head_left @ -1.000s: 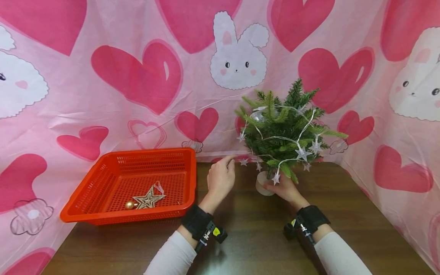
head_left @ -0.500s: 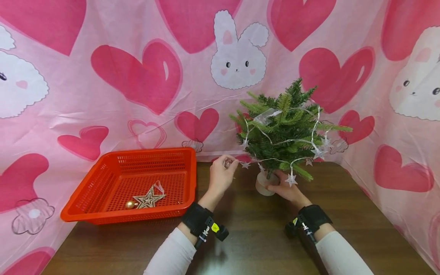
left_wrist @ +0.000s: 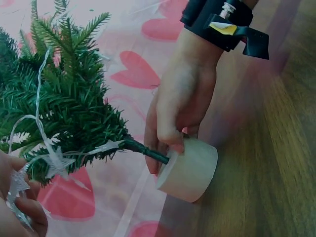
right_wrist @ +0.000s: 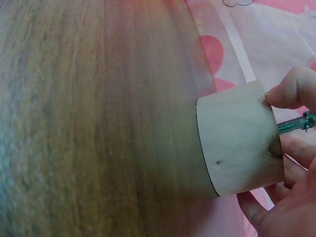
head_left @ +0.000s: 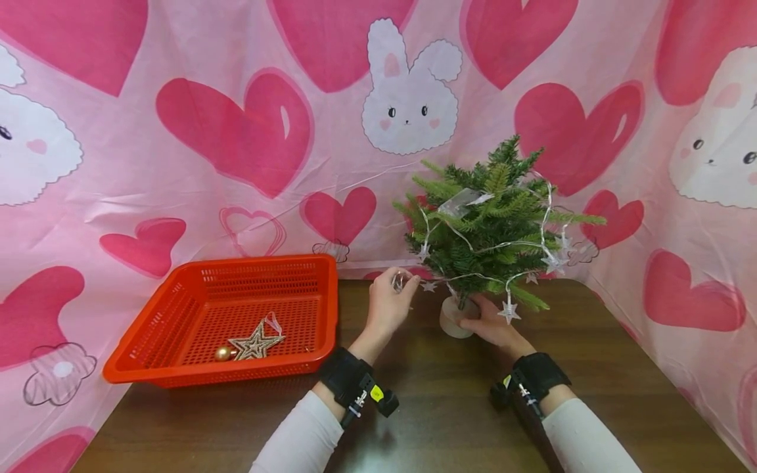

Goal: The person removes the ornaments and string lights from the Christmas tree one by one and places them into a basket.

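Note:
A small artificial Christmas tree (head_left: 485,223) stands on a pale round wooden base (head_left: 454,318) at the right of the table. Clear star string lights (head_left: 554,261) wind round its branches. My right hand (head_left: 493,322) grips the base from the right, thumb and fingers around it, as the right wrist view also shows for the wooden base (right_wrist: 242,140). To the left of the tree, my left hand (head_left: 390,301) holds the loose end of the string lights. In the left wrist view, clear wire and a star (left_wrist: 19,185) show in those curled fingers.
A red plastic basket (head_left: 328,309) stands left on the brown wooden table (head_left: 426,414). Inside lie a glittery gold star ornament (head_left: 257,341) and a small gold ball (head_left: 223,353). A pink heart-print cloth (head_left: 337,118) hangs behind and beside the table.
The tree has turned on its base, its lights shifting to the right in view. My left hand has moved slightly right with the string lights. The right hand stays on the base.

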`<state>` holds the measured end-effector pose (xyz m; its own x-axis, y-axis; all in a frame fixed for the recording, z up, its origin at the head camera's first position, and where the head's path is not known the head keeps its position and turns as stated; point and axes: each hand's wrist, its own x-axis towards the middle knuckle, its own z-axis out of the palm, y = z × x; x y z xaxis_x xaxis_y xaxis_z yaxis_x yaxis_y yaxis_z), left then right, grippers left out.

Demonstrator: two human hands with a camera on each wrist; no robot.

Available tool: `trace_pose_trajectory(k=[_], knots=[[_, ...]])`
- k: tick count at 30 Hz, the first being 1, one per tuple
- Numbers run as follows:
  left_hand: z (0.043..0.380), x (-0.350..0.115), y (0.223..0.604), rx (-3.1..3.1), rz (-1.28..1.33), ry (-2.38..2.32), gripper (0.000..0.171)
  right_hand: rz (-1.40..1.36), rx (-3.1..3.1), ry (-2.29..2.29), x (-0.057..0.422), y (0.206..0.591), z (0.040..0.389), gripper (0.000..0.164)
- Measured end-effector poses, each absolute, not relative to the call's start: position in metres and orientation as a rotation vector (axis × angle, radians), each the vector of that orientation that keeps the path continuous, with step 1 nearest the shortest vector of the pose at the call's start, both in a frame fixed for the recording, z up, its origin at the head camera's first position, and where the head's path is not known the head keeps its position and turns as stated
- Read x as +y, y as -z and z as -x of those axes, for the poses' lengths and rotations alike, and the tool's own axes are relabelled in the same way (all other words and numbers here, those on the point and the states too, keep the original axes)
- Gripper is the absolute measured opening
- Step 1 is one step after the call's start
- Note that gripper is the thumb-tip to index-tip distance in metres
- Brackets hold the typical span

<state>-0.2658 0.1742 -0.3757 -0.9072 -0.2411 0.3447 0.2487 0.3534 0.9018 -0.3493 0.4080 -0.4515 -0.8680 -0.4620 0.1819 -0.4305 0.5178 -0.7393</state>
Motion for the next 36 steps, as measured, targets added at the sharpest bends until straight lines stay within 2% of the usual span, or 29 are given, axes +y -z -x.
trace_pose_trajectory(k=[13, 22, 32, 36], knots=[[0.259, 0.18, 0.373, -2.187, 0.221, 1.39, 0.006, 0.672, 2.723, 1.274, 0.397, 0.451, 0.348, 0.08], [0.26, 0.183, 0.379, -2.146, 0.097, 1.57, 0.005, 0.755, 2.808, 1.228, 0.398, 0.453, 0.351, 0.072], [0.254, 0.181, 0.377, -2.051, 0.268, 1.437, 0.009, 0.695, 2.776, 1.224, 0.398, 0.453, 0.35, 0.076], [0.251, 0.182, 0.373, -2.011, 0.333, 1.43, 0.012, 0.721, 2.78, 1.237, 0.398, 0.454, 0.35, 0.072]])
